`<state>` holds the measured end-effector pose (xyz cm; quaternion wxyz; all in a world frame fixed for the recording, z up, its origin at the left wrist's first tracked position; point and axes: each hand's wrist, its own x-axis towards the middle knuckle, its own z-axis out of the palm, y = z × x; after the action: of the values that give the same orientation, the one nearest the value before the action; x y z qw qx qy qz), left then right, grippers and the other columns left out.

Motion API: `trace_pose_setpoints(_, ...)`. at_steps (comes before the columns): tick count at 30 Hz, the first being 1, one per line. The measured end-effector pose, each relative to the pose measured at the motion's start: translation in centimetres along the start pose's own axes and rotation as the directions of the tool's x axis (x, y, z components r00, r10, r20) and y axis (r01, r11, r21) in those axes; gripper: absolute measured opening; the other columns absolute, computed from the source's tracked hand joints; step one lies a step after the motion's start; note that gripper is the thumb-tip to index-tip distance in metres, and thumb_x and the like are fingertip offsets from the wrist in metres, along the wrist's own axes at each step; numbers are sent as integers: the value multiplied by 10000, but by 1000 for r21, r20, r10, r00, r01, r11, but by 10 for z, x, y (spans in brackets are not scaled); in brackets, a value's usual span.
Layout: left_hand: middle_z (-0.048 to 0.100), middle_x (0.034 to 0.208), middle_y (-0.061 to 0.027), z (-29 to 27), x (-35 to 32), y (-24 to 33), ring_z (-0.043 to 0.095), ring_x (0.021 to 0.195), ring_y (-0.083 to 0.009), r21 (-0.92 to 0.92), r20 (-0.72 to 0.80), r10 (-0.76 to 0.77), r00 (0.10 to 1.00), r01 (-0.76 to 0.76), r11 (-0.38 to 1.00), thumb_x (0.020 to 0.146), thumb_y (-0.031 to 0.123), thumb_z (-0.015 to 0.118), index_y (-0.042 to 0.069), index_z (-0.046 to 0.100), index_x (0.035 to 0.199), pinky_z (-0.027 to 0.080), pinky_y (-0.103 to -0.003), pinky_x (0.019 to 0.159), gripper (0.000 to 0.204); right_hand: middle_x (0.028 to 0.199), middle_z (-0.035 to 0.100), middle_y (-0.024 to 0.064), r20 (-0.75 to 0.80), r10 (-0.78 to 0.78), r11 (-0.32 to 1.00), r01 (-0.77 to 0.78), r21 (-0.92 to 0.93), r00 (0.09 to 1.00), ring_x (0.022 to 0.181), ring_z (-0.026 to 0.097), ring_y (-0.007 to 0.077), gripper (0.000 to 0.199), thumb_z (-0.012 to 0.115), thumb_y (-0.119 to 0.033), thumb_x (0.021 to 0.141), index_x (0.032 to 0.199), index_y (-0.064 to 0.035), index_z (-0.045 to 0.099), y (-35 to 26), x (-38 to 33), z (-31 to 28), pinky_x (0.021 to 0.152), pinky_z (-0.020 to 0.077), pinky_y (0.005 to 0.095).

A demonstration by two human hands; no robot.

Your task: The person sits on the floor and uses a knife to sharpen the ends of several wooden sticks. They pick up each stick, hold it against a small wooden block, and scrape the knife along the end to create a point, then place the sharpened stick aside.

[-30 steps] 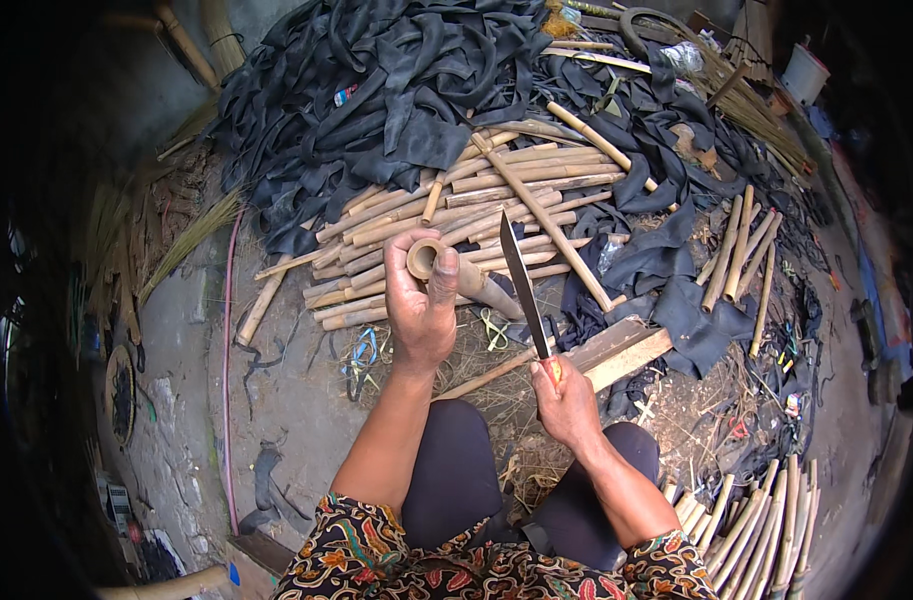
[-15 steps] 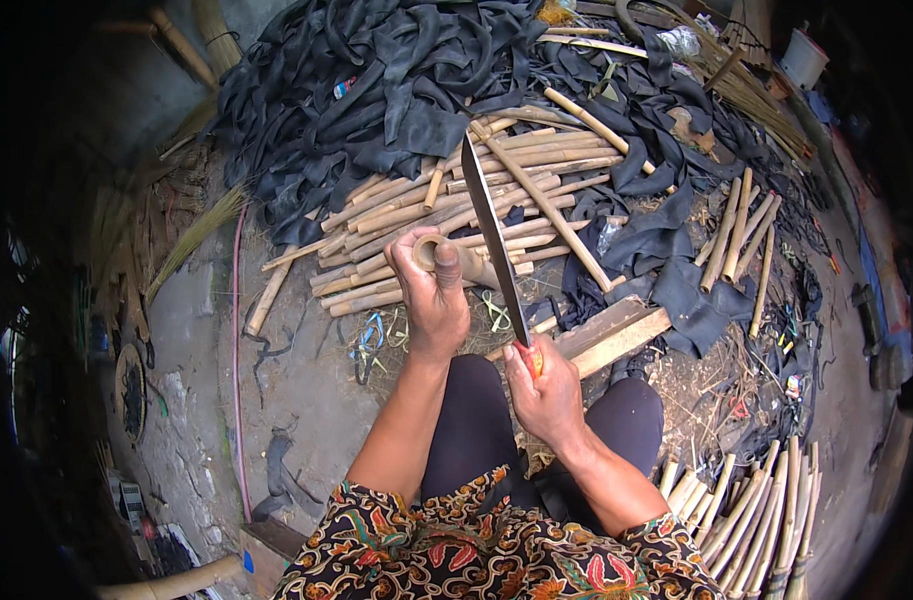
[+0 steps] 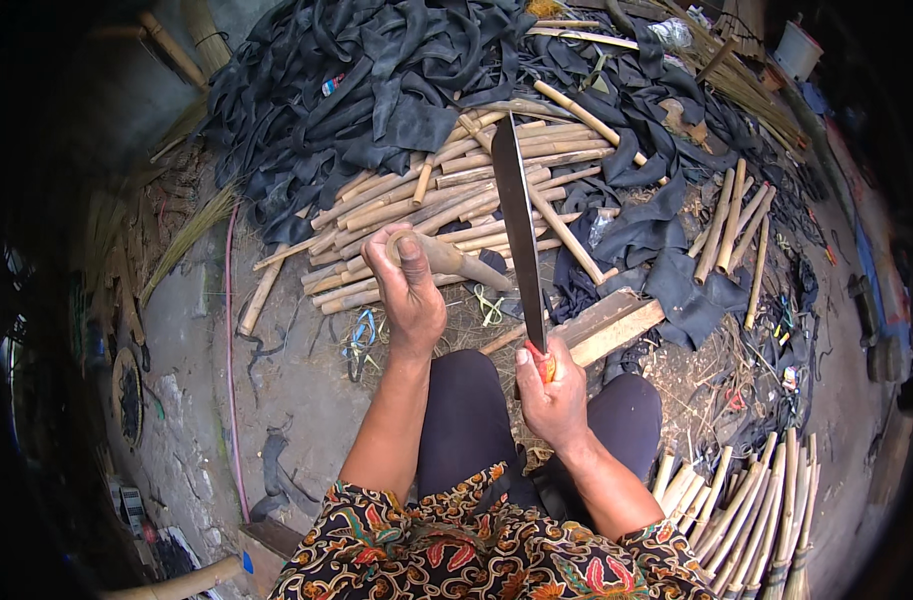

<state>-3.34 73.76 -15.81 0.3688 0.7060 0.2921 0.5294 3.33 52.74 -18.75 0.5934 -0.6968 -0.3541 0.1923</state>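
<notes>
My left hand (image 3: 409,290) is closed round one end of a thick bamboo stick (image 3: 461,264), its thumb lying over the end. The stick points away to the right, toward the blade. In my right hand (image 3: 553,398) is the red handle of a machete (image 3: 519,225). Its long dark blade stands up and away from me, with the tip over the heap of cut bamboo sticks (image 3: 466,190). Whether the blade touches the held stick I cannot tell. A squared wooden block (image 3: 616,333) lies just beyond my right knee.
Black rubber strips (image 3: 356,110) form a big heap at the back. More bamboo sticks (image 3: 728,225) lie at the right. A bundle of long sticks (image 3: 756,515) stands at the lower right. Along the left floor runs a pink hose (image 3: 228,340).
My left hand has shifted slightly left with the bamboo stick, which now shows more of its length. The machete's blade has swung to the right and shows its broad side.
</notes>
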Motion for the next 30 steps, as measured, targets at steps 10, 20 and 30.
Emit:
trace_pose_setpoints(10,454,1187,-129,1,0,11,461,1082,-178,-14,-10,-42,999,42,999,1098,582,368,2,438,1261,408,-382,1002,607,843,712,233,106,400,906,-375,-198,910,826,726,421,255,616,-277,1020,1037,-23,616,23,-1,16,726,536,494)
trace_pose_setpoints(20,533,1306,-191,22,-22,-25,544,1233,-272,162,75,-90,993,77,984,1048,356,655,-36,426,1420,419,-395,1091,586,1077,704,335,13,656,633,-541,-553,755,1056,669,510,435,618,-371,978,1141,28,677,144,3,28,931,529,541)
trace_pose_setpoints(30,568,1065,-81,-2,47,27,614,1024,-206,-402,26,-92,995,95,911,1045,504,577,-22,457,1301,525,-383,993,598,1589,401,263,134,109,836,-18,-548,985,1489,369,407,1097,863,-458,798,1581,40,277,178,48,-2,1232,306,490)
